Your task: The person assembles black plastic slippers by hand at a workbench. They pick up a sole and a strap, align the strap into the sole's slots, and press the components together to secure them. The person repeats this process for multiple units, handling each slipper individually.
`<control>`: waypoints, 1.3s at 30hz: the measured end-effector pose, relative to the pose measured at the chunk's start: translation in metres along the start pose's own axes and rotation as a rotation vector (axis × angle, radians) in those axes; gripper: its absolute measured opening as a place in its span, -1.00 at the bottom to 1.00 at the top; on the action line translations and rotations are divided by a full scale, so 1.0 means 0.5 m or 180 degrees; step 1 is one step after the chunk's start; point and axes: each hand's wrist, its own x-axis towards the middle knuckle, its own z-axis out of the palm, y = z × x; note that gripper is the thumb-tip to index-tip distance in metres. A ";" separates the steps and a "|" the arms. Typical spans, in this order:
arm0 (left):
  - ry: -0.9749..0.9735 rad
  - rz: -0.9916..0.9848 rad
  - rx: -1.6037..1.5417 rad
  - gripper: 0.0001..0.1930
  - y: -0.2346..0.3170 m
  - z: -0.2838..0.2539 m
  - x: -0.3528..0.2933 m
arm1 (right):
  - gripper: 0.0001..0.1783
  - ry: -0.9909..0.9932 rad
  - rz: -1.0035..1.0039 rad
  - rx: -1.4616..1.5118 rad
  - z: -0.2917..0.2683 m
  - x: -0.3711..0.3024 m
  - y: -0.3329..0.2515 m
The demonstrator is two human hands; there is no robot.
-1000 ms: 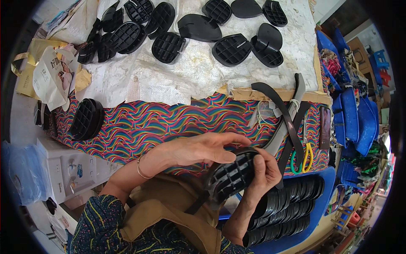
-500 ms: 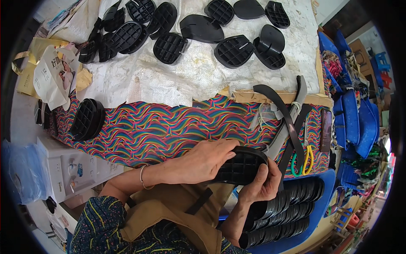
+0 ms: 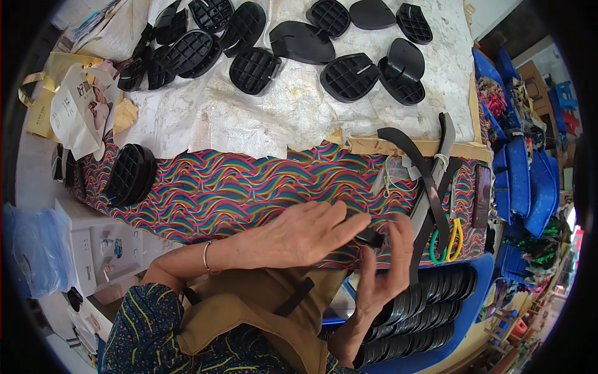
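Observation:
Over the wavy-patterned cloth (image 3: 237, 181), my left hand (image 3: 302, 237) is curled over a black moulded sole piece (image 3: 372, 237). Only a small dark part of that piece shows past the fingers; its grid is out of sight. My right hand (image 3: 389, 268) is just to the right, thumb and fingers apart around a gap beside the piece. Whether its fingertips touch the piece I cannot make out. Black grid-backed sole pieces (image 3: 131, 174), stacked together, lie on the cloth to the left.
Several black sole pieces (image 3: 255, 70) are spread on the white sheet (image 3: 218, 118) at the back. Strips (image 3: 411, 149), scissors with yellow and green handles (image 3: 458, 240) and a phone (image 3: 481, 196) lie at right. Below stands a blue tub (image 3: 484, 274) holding rows of black pieces (image 3: 430, 311).
The sole piece, grid side showing between both hands before, is turned and mostly hidden at my left hand. My right hand has loosened from its edge, its fingers opening apart.

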 end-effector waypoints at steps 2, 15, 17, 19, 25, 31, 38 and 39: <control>0.0336 0.0035 -0.0378 -0.51 0.002 0.015 0.004 | -0.47 -0.0336 -0.0334 -0.0075 0.012 0.022 -0.012; 0.1050 0.0106 -0.1037 -0.66 -0.018 0.015 0.004 | -0.57 -0.0058 0.0430 0.1253 0.043 0.001 -0.005; 0.0999 0.0062 -0.1112 -0.65 -0.017 0.010 0.004 | -0.58 -0.0180 0.0183 0.1107 0.043 -0.003 0.009; 0.0876 -0.0061 -0.1292 -0.68 -0.012 0.001 0.005 | -0.56 -0.0189 -0.0081 0.1036 0.045 -0.009 0.025; 0.0880 -0.0196 -0.1543 -0.66 -0.014 0.007 0.002 | -0.54 -0.0362 -0.0403 0.0801 0.039 0.005 0.023; 0.1079 -0.0562 -0.1979 -0.62 -0.017 0.008 -0.010 | -0.57 -0.0471 -0.0165 0.0647 0.035 0.010 0.012; 0.1277 -0.0418 -0.1895 -0.64 -0.026 0.031 -0.013 | -0.56 -0.0324 -0.0037 0.0838 0.038 0.007 0.015; 0.1322 -0.0356 -0.1676 -0.65 -0.026 0.032 -0.012 | -0.57 -0.0256 -0.0047 0.0844 0.040 0.004 0.018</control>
